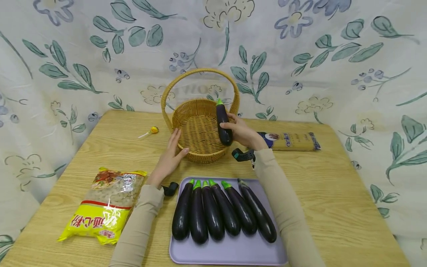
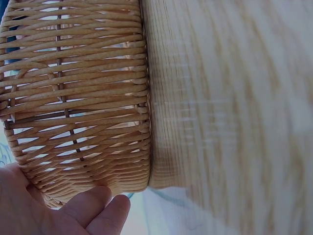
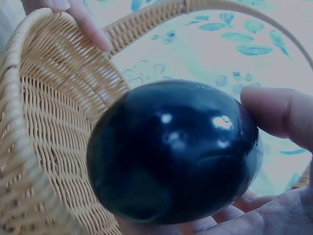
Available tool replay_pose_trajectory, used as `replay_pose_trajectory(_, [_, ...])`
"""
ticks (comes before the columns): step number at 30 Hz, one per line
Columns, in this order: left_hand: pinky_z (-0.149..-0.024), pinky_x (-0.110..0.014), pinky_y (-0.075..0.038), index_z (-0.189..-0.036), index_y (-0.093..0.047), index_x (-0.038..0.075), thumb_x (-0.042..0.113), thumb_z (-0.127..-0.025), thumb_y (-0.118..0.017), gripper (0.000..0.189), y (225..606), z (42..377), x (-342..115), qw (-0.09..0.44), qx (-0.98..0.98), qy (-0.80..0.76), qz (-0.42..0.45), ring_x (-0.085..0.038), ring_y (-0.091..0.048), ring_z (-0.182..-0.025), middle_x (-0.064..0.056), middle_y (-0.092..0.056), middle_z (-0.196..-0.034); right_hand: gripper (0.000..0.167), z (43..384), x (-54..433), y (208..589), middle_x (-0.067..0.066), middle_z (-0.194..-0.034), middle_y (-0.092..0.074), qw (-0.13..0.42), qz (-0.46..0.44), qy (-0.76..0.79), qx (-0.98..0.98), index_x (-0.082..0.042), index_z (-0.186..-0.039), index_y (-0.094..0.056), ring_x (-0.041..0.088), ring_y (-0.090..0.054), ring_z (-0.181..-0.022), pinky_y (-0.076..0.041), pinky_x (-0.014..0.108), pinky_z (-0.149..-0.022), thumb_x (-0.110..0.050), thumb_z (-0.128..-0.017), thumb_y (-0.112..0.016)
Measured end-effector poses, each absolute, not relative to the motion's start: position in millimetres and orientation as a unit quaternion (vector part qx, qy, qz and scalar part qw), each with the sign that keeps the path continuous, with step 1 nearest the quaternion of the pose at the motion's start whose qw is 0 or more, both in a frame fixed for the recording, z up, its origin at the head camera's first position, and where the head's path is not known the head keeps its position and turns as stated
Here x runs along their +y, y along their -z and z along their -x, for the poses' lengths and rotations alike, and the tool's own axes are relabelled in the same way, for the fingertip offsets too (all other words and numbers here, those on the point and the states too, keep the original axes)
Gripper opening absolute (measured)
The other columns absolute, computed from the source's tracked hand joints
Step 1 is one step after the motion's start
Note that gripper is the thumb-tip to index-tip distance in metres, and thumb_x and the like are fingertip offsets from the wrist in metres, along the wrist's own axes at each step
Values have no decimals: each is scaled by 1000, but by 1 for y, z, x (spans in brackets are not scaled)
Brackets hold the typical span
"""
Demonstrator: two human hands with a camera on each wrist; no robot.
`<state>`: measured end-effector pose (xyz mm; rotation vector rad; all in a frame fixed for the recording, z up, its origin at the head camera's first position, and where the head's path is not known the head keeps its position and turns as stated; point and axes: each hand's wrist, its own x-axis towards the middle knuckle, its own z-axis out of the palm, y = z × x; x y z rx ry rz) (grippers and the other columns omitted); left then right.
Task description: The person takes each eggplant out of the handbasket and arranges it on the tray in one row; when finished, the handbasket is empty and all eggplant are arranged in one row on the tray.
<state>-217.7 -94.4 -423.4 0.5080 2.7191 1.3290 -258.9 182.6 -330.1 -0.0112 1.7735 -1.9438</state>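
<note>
A purple-black eggplant (image 1: 224, 122) with a green tip stands nearly upright over the right side of a wicker basket (image 1: 186, 152). My right hand (image 1: 245, 130) grips it, thumb on one side and fingers on the other; its rounded end fills much of the right wrist view. At the basket's left front, my left hand (image 1: 169, 159) holds the rim. In the left wrist view, fingers (image 2: 90, 210) lie against the woven outer wall. Several more eggplants (image 1: 213, 211) lie side by side on a lilac tray (image 1: 227, 254) in front of the basket.
A yellow bag of pasta (image 1: 103, 204) lies left of the tray. Behind the right hand is a long noodle packet (image 1: 290, 141). A yellow lollipop (image 1: 154, 129) rests left of the basket. Flowered cloth (image 1: 140, 74) hangs behind the wooden table (image 1: 333, 207).
</note>
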Motion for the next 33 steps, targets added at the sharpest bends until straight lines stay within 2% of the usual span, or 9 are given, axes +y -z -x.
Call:
replay_pose_trajectory(4, [-105,-73,-26,-156,6,33,46,-101,-43,75,424,218,-95,35,886,-431,-165,-44,-12,-148,-2,10,-165,71,249,196,330,22,-154,-25,252,13,706,662,-21,-157,-1,38,-39,-139,-42,54,-105,-12,-102,-45])
replay_pose_trajectory(7, [-106,-72,-25,-156,6,31,46,-101,-43,75,425,219,-95,34,887,-429,-166,-44,-12,-148,-3,9,-165,69,239,207,333,24,-153,-24,254,23,709,657,-23,-156,-3,36,-48,-131,-49,52,-97,-11,-103,-44])
replay_pose_trajectory(10, [-108,-71,-25,-156,5,31,47,-101,-43,75,426,218,-95,34,887,-429,-166,-43,-12,-148,-3,9,-165,68,227,217,336,27,-150,-28,252,31,705,662,-21,-156,-4,28,-59,-115,-53,49,-92,-12,-103,-44])
replay_pose_trajectory(13, [-108,-70,-24,-156,5,31,47,-101,-43,75,426,218,-94,34,888,-427,-166,-43,-11,-148,-3,8,-165,68,214,228,341,28,-150,-28,247,36,702,667,-17,-156,-3,18,-64,-103,-52,52,-94,-11,-102,-44])
replay_pose_trajectory(15, [-108,-70,-24,-157,5,30,47,-101,-44,75,426,218,-94,33,889,-426,-167,-43,-11,-148,-3,8,-165,69,205,235,344,28,-150,-27,245,39,702,668,-16,-157,-1,15,-66,-99,-50,55,-96,-10,-102,-43])
replay_pose_trajectory(24, [-108,-70,-25,-157,3,29,45,-101,-44,75,424,218,-96,29,887,-429,-168,-43,-11,-148,-4,7,-165,72,171,263,361,33,-147,-29,233,36,714,659,-15,-157,1,11,-67,-103,-50,50,-98,-10,-102,-45])
replay_pose_trajectory(30, [-107,-71,-25,-157,4,29,45,-101,-44,75,424,219,-96,30,888,-427,-168,-44,-12,-148,-4,8,-165,74,151,275,369,33,-148,-32,239,26,712,660,-14,-157,1,14,-64,-113,-55,36,-91,-13,-102,-48])
replay_pose_trajectory(33, [-107,-71,-25,-157,4,30,46,-101,-43,75,423,218,-96,31,887,-428,-169,-43,-12,-148,-3,8,-165,72,140,279,373,32,-147,-33,241,24,710,661,-13,-156,-1,12,-63,-113,-54,31,-91,-13,-101,-49])
